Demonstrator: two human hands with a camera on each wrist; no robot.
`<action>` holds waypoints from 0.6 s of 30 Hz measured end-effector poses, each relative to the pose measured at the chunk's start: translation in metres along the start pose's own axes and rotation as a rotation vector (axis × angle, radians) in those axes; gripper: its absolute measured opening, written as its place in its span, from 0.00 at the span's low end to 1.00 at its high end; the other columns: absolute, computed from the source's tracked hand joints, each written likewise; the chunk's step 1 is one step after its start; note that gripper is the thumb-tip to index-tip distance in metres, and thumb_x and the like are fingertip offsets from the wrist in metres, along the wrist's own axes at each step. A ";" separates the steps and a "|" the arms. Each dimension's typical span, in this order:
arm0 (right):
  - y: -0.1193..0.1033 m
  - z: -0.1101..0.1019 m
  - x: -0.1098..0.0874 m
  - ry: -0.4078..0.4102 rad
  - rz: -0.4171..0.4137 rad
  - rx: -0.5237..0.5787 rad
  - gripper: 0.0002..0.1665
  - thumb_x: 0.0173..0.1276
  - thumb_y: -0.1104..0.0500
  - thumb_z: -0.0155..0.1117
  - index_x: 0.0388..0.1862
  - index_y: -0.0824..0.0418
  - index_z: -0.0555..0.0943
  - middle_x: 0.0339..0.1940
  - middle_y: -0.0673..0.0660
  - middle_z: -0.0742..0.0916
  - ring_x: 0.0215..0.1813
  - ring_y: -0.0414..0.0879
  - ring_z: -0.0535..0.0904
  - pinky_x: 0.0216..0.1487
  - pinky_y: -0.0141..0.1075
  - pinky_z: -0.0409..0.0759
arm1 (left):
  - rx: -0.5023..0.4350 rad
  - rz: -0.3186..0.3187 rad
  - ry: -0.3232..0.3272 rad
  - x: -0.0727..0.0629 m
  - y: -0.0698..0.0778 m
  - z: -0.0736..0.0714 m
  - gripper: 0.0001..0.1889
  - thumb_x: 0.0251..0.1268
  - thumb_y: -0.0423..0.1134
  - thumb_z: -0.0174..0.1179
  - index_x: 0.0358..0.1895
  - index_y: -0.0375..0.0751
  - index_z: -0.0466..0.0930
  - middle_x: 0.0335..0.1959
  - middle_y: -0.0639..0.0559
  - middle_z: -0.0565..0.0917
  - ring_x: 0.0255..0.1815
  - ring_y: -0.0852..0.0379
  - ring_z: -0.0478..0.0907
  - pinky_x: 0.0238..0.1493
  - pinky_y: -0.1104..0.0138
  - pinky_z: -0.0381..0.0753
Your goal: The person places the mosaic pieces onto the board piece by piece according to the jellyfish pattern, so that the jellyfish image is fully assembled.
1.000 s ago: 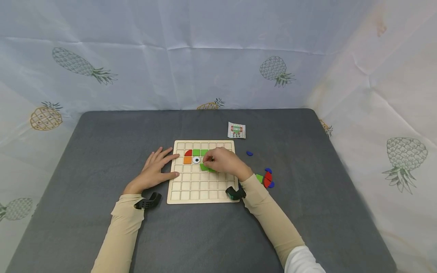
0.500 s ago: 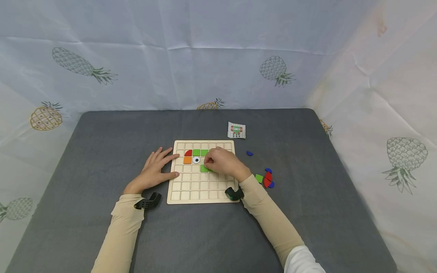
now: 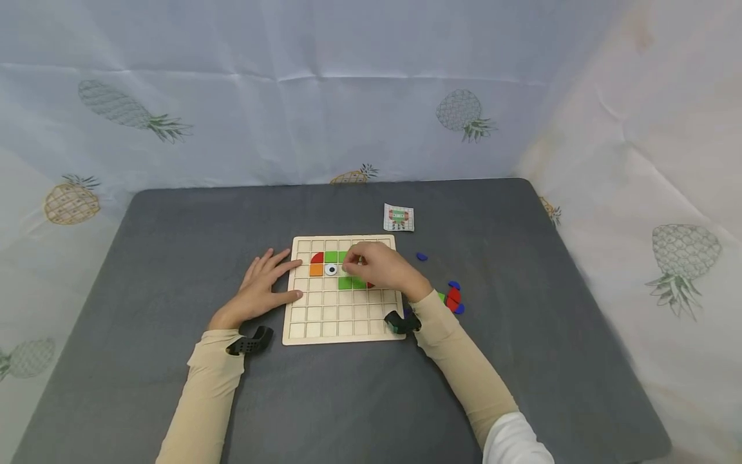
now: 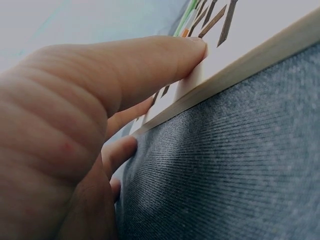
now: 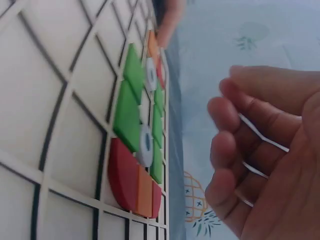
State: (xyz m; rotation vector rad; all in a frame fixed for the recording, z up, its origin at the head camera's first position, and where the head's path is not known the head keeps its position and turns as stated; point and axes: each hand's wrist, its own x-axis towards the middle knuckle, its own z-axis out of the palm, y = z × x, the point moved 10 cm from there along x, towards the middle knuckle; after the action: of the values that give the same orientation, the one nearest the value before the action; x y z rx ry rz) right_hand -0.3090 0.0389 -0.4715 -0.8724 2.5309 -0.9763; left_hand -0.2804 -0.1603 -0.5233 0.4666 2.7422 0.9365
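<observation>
My left hand [image 3: 262, 288] lies with fingers spread at the left edge of a wooden grid board [image 3: 324, 330]; its thumb [image 4: 192, 50] rests on the board's rim. Above the board hovers my right hand [image 3: 379, 265], its fingers loosely curled and thumb near the index finger, nothing visible between them. On the grid sit a red quarter-round tile [image 3: 317, 258], an orange square tile [image 3: 315, 270], an eye tile [image 3: 331, 269] and several green square tiles [image 3: 344, 283]. The right wrist view also shows a second eye tile [image 5: 145, 146] and a red tile [image 5: 123, 175] beside another orange tile [image 5: 144, 192].
Right of the board lie loose red pieces [image 3: 453, 298], blue pieces [image 3: 455, 285] and a partly hidden green piece [image 3: 442, 297]. A single blue half-round piece [image 3: 422, 256] lies farther back. Behind the board is a small pattern card [image 3: 399, 218] on the grey table [image 3: 232, 219].
A green tile that sat askew in the lower row now lies square in its cell. My right hand has let go of it and lifted slightly; the left hand stays put.
</observation>
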 end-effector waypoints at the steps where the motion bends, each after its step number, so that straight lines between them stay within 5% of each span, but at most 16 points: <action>1: -0.002 -0.003 -0.002 -0.001 -0.008 0.053 0.10 0.77 0.53 0.60 0.45 0.55 0.86 0.38 0.50 0.87 0.25 0.40 0.73 0.34 0.32 0.75 | 0.004 0.001 0.002 0.000 0.000 -0.001 0.39 0.65 0.53 0.67 0.77 0.48 0.65 0.83 0.39 0.51 0.85 0.34 0.35 0.81 0.38 0.29; 6: 0.001 -0.019 -0.017 0.000 -0.034 0.194 0.13 0.78 0.52 0.59 0.49 0.58 0.86 0.38 0.55 0.86 0.31 0.43 0.74 0.34 0.34 0.74 | 0.005 -0.006 0.002 -0.002 0.000 -0.001 0.39 0.65 0.52 0.67 0.77 0.47 0.65 0.83 0.38 0.51 0.85 0.33 0.34 0.81 0.37 0.29; 18: 0.039 -0.082 -0.084 0.143 0.099 0.112 0.11 0.76 0.51 0.62 0.47 0.54 0.86 0.41 0.52 0.87 0.40 0.48 0.78 0.41 0.39 0.79 | 0.018 -0.006 0.017 -0.003 0.004 -0.001 0.39 0.66 0.53 0.66 0.77 0.46 0.64 0.83 0.39 0.51 0.85 0.34 0.34 0.81 0.38 0.29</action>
State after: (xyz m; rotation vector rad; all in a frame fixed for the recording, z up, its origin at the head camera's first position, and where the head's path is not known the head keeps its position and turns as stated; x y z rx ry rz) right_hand -0.2992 0.1566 -0.4343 -0.6605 2.5794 -1.1738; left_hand -0.2773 -0.1594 -0.5198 0.4549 2.7684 0.9188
